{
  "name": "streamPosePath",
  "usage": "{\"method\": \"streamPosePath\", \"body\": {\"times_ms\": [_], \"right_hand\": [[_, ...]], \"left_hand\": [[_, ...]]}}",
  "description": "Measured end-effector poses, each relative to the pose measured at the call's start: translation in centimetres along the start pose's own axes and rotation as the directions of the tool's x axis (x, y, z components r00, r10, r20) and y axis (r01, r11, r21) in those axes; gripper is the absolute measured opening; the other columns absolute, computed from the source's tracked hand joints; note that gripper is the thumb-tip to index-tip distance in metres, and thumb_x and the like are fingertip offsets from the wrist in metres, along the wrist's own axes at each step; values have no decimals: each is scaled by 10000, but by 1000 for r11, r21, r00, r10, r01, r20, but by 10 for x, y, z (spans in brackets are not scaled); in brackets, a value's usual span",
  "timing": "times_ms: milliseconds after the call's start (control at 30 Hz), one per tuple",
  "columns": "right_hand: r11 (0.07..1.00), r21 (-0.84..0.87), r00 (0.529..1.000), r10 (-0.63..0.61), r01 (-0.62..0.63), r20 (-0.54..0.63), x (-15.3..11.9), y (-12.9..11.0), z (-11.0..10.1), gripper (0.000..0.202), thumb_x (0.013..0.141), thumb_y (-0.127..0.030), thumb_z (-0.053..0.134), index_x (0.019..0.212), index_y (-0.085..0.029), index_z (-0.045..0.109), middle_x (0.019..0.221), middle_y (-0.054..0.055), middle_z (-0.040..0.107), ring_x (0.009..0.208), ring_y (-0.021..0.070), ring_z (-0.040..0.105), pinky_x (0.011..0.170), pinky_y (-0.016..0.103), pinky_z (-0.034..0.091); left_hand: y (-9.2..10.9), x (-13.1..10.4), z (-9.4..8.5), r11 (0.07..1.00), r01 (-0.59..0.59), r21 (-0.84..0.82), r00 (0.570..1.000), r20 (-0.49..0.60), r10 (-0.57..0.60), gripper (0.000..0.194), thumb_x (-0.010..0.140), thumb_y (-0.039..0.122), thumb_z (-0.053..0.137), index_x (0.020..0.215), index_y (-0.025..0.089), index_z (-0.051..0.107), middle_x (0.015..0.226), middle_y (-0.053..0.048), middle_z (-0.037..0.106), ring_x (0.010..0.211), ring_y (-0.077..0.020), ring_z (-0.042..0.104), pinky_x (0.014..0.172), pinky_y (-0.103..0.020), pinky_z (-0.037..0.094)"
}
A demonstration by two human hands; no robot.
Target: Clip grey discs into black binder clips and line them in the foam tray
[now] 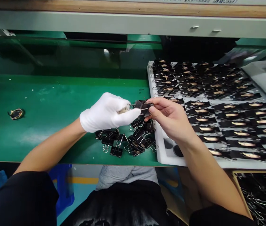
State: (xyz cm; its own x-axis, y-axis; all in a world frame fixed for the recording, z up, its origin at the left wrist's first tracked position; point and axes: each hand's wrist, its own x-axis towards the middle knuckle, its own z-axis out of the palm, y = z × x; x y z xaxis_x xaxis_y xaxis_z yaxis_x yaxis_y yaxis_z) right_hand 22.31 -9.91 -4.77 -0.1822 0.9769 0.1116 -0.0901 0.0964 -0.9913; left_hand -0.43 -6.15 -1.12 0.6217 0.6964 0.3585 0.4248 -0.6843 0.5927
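Note:
In front of me, above the green table, my two hands meet at a black binder clip with metal wire handles. My left hand wears a white glove and is closed, its thumb and fingers at the clip's left side. From the right, my bare right hand pinches the same clip between thumb and fingers. Whether a part sits in the clip's jaws is hidden. Just beneath my hands lies a loose heap of binder clips, touching the tray's left side.
A white foam tray at right holds rows of binder clips on thin gold-coloured parts. A round gold-rimmed part lies on the green table. A cardboard box of binder clips stands lower right. A shelf beam crosses above.

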Motion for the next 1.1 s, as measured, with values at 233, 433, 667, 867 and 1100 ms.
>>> {"method": "streamPosePath", "body": {"times_ms": [233, 433, 667, 867, 1100], "right_hand": [[997, -57, 999, -42, 43, 25, -1, -4, -2, 179, 924, -391, 831, 1033, -253, 796, 906, -3, 772, 671, 110, 698, 657, 255, 617], [996, 75, 999, 51, -50, -9, -1, -3, -2, 228, 864, -402, 888, 1018, -255, 807, 865, -8, 758, 725, 122, 694, 700, 268, 628], [870, 418, 953, 301, -262, -29, 5, -7, -6, 255, 751, -314, 971, 928, -266, 795, 835, -39, 746, 735, 77, 662, 632, 162, 567], [814, 436, 920, 373, -385, 116, 2, -9, -4, 309, 697, -248, 994, 930, -222, 792, 934, 1, 798, 914, 133, 768, 819, 222, 659], [882, 308, 934, 345, -357, 93, -2, -2, 2, 359, 673, -360, 1010, 913, -226, 778, 946, 28, 799, 920, 197, 766, 962, 410, 655]], "left_hand": [[-1, -1, 3, 1000, 25, -6, 1000, 16, -25, 512, 938, 385, 578, 527, 192, 339, 491, 55, 301, 495, -70, 275, 518, -277, 227], [-6, 0, -12, 992, 98, -74, 985, 146, -87, 545, 1051, 451, 447, 577, 191, 516, 531, 23, 503, 517, -104, 416, 571, -302, 307], [-30, 4, -5, 805, -156, 573, 947, 318, -43, 478, 966, 642, 620, 827, 190, 696, 724, -45, 667, 595, -180, 547, 603, -329, 225], [-43, 4, 3, 830, -300, 470, 916, 386, 112, 446, 1035, 433, 570, 658, 196, 597, 633, -12, 587, 572, -152, 510, 621, -336, 253], [-12, 7, 1, 977, 211, -17, 909, -365, -202, 490, 1026, 396, 597, 584, 204, 504, 534, 36, 461, 516, -102, 401, 563, -305, 312]]}}
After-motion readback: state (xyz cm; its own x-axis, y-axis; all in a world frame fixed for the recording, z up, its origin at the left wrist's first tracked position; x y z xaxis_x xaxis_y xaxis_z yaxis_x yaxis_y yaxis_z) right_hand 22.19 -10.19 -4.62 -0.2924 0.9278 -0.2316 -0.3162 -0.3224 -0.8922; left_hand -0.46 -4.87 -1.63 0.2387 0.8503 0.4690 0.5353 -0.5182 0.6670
